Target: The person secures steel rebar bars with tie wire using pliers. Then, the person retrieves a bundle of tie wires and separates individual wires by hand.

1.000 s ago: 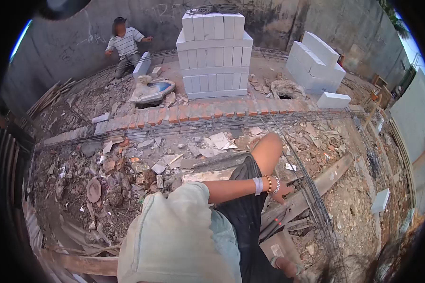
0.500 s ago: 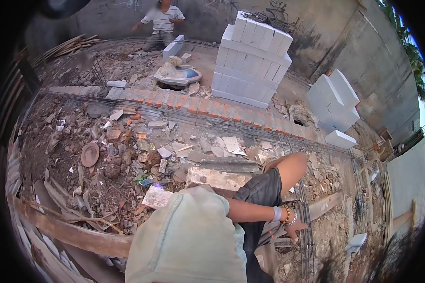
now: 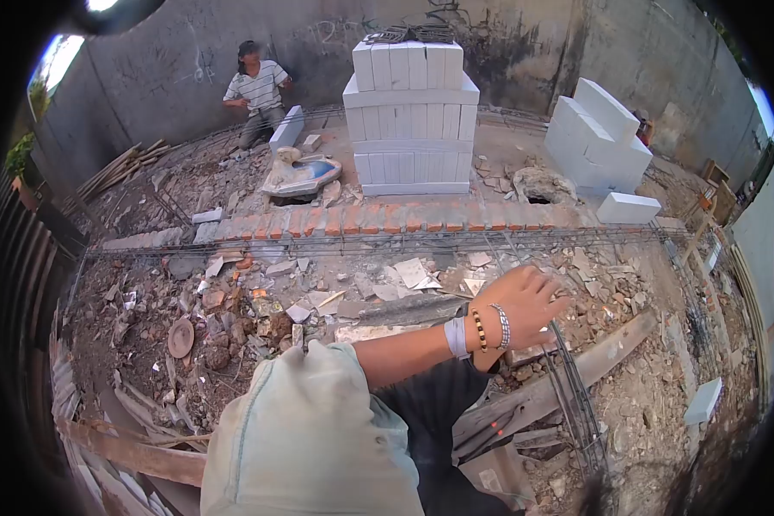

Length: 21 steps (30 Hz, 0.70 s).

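Observation:
My left hand point(image 3: 525, 311) reaches out to the right, back upward, with its fingers loosely bent and apart. No object shows in it, though the palm side is hidden. Bead and chain bracelets and a pale band circle the wrist, above a pale green sleeve point(image 3: 310, 430). Dark trousers point(image 3: 430, 404) cover my bent leg beneath the forearm. Thin steel rebar rods point(image 3: 576, 404) run past just below and right of the hand. A weathered wooden plank point(image 3: 606, 351) lies aslant on the rubble there. My right hand is out of view.
A low brick row point(image 3: 361, 220) with rebar alongside crosses the ground ahead. Behind it stand stacked white blocks point(image 3: 413, 125), more white blocks point(image 3: 598, 142) and a squat toilet pan point(image 3: 301, 176). A person point(image 3: 256, 90) kneels near the back wall. Broken tiles and rubble surround me.
My left hand has risen from beside the rebar to near knee height. The view has tilted and turned, bringing more of the back wall into sight.

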Available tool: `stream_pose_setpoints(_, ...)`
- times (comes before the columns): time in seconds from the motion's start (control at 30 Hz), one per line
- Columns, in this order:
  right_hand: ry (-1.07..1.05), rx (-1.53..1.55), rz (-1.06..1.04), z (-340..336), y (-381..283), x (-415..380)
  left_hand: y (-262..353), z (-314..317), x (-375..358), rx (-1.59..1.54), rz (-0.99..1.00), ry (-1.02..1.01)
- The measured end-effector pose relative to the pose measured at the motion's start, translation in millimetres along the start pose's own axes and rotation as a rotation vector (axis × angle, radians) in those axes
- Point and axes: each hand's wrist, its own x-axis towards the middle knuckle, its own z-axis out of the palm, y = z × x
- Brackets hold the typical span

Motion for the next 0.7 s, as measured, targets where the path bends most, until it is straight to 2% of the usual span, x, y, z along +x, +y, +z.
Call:
stream_pose_setpoints(0.03, 0.029, -0.046, -0.010, -31, 9, -9, -3, 3, 6, 0.113, -0.029, -0.014)
stream_pose_setpoints(0.1, 0.087, -0.160, -0.033, -89, 31, -35, -21, 59, 16, 0.112, -0.183, -0.073)
stream_pose_setpoints(0.13, 0.123, -0.207, -0.018, -114, 42, -51, -30, 76, 23, 0.098, -0.219, -0.232)
stream_pose_setpoints(0.2, 0.205, -0.195, 0.154, -147, 59, -77, -45, 116, 27, -0.026, -0.203, -0.351)
stream_pose_setpoints(0.23, 0.272, -0.133, 0.320, -151, 66, -82, -44, 134, 27, 0.084, -0.132, -0.251)
stream_pose_setpoints(0.27, 0.349, -0.063, 0.482, -154, 75, -85, -35, 139, 40, 0.129, -0.216, -0.253)
stream_pose_setpoints(0.33, 0.335, -0.093, 0.523, -185, 111, -38, -28, 153, 57, 0.159, -0.255, -0.268)
stream_pose_setpoints(0.43, 0.100, -0.220, 0.663, -237, 162, 20, -29, 170, 87, 0.181, -0.294, -0.345)
stream_pose_setpoints(0.47, 0.007, -0.261, 0.719, -250, 178, 44, -36, 176, 97, 0.138, -0.371, -0.400)
stream_pose_setpoints(0.53, -0.113, -0.288, 0.568, -262, 224, 92, -45, 188, 114, 0.142, -0.311, -0.487)
stream_pose_setpoints(0.6, -0.080, -0.146, 0.388, -241, 265, 156, -46, 196, 131, 0.110, -0.283, -0.555)
stream_pose_setpoints(0.63, -0.070, -0.053, 0.507, -227, 253, 192, -47, 196, 137, 0.071, -0.301, -0.567)
stream_pose_setpoints(0.7, -0.045, -0.003, 0.381, -188, 228, 233, -55, 206, 133, 0.042, -0.322, -0.565)
